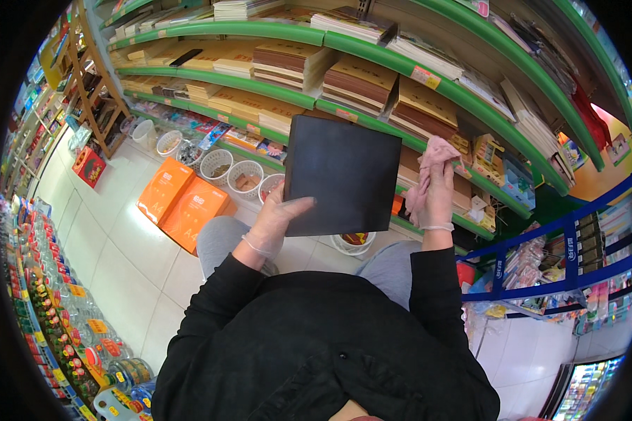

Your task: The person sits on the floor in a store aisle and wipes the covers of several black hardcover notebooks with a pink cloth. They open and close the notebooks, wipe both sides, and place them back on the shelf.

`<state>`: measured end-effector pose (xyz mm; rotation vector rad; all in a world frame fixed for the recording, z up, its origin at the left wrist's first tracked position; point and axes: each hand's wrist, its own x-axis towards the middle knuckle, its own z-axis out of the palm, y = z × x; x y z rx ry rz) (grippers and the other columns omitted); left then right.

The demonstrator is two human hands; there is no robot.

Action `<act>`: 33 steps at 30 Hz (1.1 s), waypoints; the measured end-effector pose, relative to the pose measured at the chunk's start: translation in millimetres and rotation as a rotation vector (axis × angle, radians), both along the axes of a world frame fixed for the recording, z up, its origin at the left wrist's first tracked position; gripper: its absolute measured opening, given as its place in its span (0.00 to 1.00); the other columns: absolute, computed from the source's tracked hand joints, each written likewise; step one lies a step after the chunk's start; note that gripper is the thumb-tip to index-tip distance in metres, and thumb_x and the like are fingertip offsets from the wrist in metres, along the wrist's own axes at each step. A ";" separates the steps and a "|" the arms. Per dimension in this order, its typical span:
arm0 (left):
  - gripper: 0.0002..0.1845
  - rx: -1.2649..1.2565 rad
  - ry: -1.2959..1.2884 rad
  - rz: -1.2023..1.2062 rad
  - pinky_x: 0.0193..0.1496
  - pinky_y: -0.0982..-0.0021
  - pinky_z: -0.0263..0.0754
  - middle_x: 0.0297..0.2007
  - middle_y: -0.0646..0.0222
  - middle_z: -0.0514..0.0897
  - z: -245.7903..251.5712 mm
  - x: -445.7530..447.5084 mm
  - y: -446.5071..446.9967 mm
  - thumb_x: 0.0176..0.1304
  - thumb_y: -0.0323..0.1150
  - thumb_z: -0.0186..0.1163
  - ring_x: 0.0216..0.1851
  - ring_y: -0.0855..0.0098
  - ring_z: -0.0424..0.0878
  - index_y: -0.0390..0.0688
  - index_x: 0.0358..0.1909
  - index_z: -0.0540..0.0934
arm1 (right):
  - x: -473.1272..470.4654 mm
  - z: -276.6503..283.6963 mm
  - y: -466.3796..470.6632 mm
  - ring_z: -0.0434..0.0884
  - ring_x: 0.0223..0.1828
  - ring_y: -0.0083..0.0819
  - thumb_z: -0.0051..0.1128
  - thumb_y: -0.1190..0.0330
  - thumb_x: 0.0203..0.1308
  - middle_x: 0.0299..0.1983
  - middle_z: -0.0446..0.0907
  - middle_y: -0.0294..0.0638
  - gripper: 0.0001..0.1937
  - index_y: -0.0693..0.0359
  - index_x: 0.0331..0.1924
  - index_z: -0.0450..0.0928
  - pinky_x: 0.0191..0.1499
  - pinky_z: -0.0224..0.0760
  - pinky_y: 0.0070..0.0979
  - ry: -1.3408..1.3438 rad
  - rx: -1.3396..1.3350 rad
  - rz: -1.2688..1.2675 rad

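A flat black box-like item (345, 179) is tilted up in front of me, before the green-edged shelves. My left hand (275, 223), in a thin clear glove, grips its lower left side, the thumb lying on the dark face. To the right of it, apart from the black item, my right hand (438, 202) is raised in a similar glove and clutches a crumpled pink cloth (433, 163). Stacks of tan and brown booklets (361, 81) stand on the shelf behind. Whatever the fingers do behind the black item is hidden.
Orange paper packs (181, 202) lie on the tiled floor at left, near several white plastic baskets (217, 164) along the lowest shelf. Another basket (354, 244) stands between my knees. A blue-framed rack (553, 263) is at right; bottles (92, 321) line the left side.
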<state>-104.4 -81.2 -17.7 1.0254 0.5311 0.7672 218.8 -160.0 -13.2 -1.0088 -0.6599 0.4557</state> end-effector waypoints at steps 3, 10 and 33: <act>0.23 0.023 0.016 -0.020 0.58 0.71 0.77 0.52 0.70 0.85 -4.7 8.6 -6.1 0.68 0.26 0.66 0.51 0.75 0.83 0.39 0.64 0.76 | -4.3 6.3 4.2 0.80 0.56 0.51 0.52 0.53 0.79 0.55 0.78 0.56 0.27 0.63 0.70 0.66 0.59 0.73 0.43 -0.862 -0.527 -0.304; 0.22 0.106 -0.030 0.014 0.56 0.72 0.76 0.52 0.72 0.84 -45.4 28.2 -6.4 0.68 0.28 0.67 0.50 0.79 0.81 0.39 0.63 0.76 | -162.6 43.1 24.4 0.78 0.61 0.55 0.56 0.70 0.67 0.62 0.75 0.57 0.22 0.55 0.65 0.76 0.57 0.78 0.43 -1.205 -0.326 -0.111; 0.22 -0.031 -0.099 0.271 0.56 0.71 0.79 0.50 0.72 0.83 -14.7 -1.2 15.9 0.71 0.35 0.67 0.51 0.75 0.82 0.41 0.63 0.77 | -16.8 -50.5 -38.7 0.83 0.51 0.54 0.59 0.77 0.60 0.50 0.82 0.54 0.27 0.59 0.66 0.77 0.53 0.79 0.42 -1.092 -0.798 -0.388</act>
